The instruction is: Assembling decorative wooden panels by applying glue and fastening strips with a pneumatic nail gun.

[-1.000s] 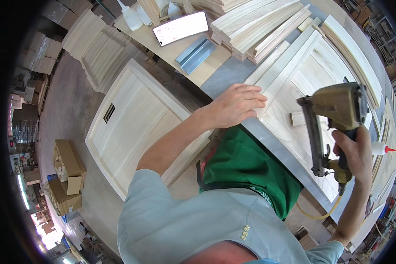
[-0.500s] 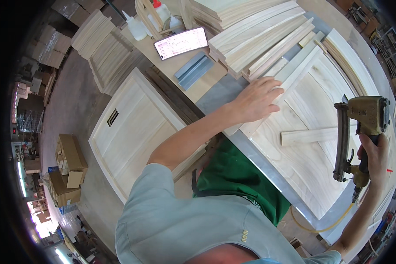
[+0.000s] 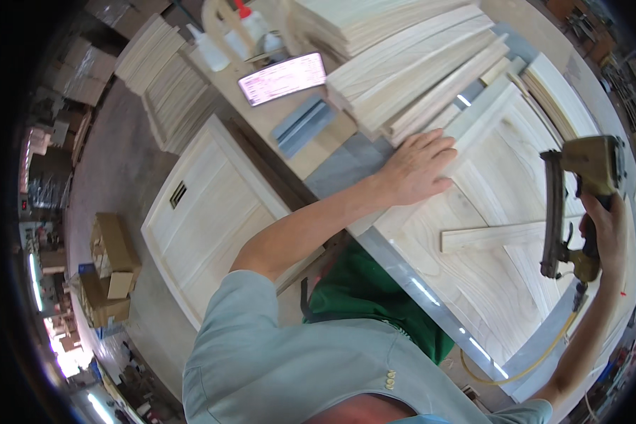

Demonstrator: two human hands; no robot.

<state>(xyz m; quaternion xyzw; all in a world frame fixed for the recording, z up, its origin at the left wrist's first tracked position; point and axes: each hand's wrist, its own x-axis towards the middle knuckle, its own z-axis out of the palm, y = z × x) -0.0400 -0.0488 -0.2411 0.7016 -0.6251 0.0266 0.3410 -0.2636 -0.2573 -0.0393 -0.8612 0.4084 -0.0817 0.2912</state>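
Left hand (image 3: 415, 168) lies flat and open on the pale wood panel (image 3: 487, 283); right hand (image 3: 604, 237) has its grip closed around a brass-coloured nail gun (image 3: 579, 205).

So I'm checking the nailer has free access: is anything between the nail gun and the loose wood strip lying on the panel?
Nothing visible. The nail gun in the right hand hangs just right of the wood strip, with only bare panel between them. The left hand rests flat farther up the panel, apart from the strip.
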